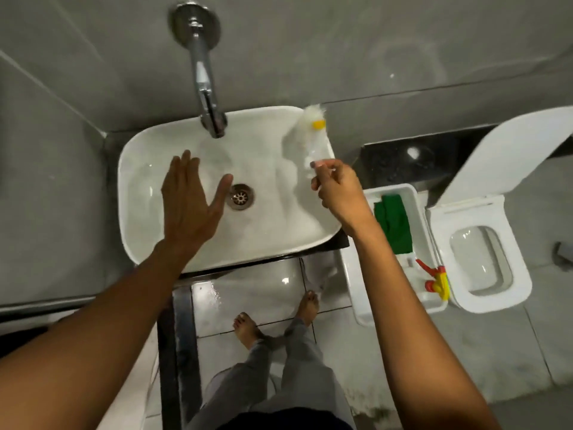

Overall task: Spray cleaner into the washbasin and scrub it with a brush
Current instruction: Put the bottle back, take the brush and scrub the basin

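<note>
The white washbasin [139, 169] lies below me, foamy inside, with a metal drain [241, 197] at its middle. A chrome tap [206, 88] comes off the wall over its back edge. My right hand [336, 187] is shut on the clear handle of a white-bristled brush [305, 131] with a yellow collar; the blurred head is at the basin's back right corner. My left hand [189, 200] hovers flat over the basin's left half, fingers spread, holding nothing. The spray bottle's red and yellow trigger head [435, 279] lies in a white tub at the right.
The white tub [412, 193] also holds a green cloth [393, 221]. A toilet [483, 252] with its lid up stands at the far right. A dark counter edge [266, 262] runs under the basin. My bare feet [248, 327] stand on wet floor tiles.
</note>
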Demonstrator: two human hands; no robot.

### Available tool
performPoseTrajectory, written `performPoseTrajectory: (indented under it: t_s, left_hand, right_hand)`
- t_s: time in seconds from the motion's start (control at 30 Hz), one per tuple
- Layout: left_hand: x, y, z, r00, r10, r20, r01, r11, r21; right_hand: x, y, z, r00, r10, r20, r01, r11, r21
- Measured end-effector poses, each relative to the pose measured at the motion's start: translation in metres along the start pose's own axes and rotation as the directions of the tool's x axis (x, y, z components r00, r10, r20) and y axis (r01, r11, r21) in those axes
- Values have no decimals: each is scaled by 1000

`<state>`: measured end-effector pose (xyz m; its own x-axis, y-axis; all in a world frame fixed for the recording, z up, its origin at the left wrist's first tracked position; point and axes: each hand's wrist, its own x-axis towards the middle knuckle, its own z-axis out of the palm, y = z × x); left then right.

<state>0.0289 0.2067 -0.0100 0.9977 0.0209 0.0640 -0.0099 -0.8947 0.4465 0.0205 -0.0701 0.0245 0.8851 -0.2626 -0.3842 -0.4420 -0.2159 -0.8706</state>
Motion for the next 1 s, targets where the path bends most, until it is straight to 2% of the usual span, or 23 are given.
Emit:
performPoseTrajectory:
  t_s: [0.07,0.13,0.2,0.27,0.33,0.4,0.47,0.57,0.6,0.63,0.7,0.77,0.83,0.93,1.0]
  left_hand:
    - [0,-36,-13,998,-61,-32,63,996,68]
    - [-3,-67,-22,993,-102,-52,109,983,148]
    - [-10,-91,-28,983,-164,-86,177,967,184]
    - [-18,-102,-28,969,-222,-109,236,961,145]
    - [-23,-106,-24,970,-220,-106,232,966,116]
    - [-22,-107,-21,971,-208,-114,219,970,101]
    - [-20,-107,-21,972,-207,-114,217,973,84]
    - [-18,-108,-23,976,-190,-110,197,978,64]
    - [-19,-108,-23,980,-171,-105,178,983,53]
    - [-18,-108,-24,983,-152,-98,157,987,44]
    - [-18,-108,-24,987,-130,-92,133,990,35]
    - [-16,-109,-25,988,-128,-90,131,991,20]
    - [-16,-109,-25,987,-137,-83,137,991,-3]
    - [-16,-108,-25,985,-154,-73,153,988,-25]
    - [-16,-107,-26,984,-164,-65,162,986,-32]
  right_hand:
    - [6,-6,28,983,123,140,-90,971,-220]
    - [14,-8,50,956,222,193,-121,895,-430]
    - [23,-10,69,962,233,143,-112,814,-570]
    - [32,-8,79,974,225,36,-151,754,-639]
    - [38,-2,86,970,236,-50,-209,715,-667]
    - [36,4,99,965,255,-62,-223,670,-709]
    - [23,11,124,971,235,46,-114,621,-775]
    - [-2,20,163,911,268,314,121,554,-823]
    - [-4,22,164,903,271,332,141,544,-827]
    - [0,20,161,919,269,289,98,553,-827]
    - [19,17,146,959,266,101,-84,603,-794]
    - [27,14,138,959,281,-26,-203,626,-753]
    - [7,10,162,961,263,87,-101,624,-775]
    - [-34,11,199,902,273,333,112,599,-793]
    - [-24,9,190,902,281,328,122,564,-817]
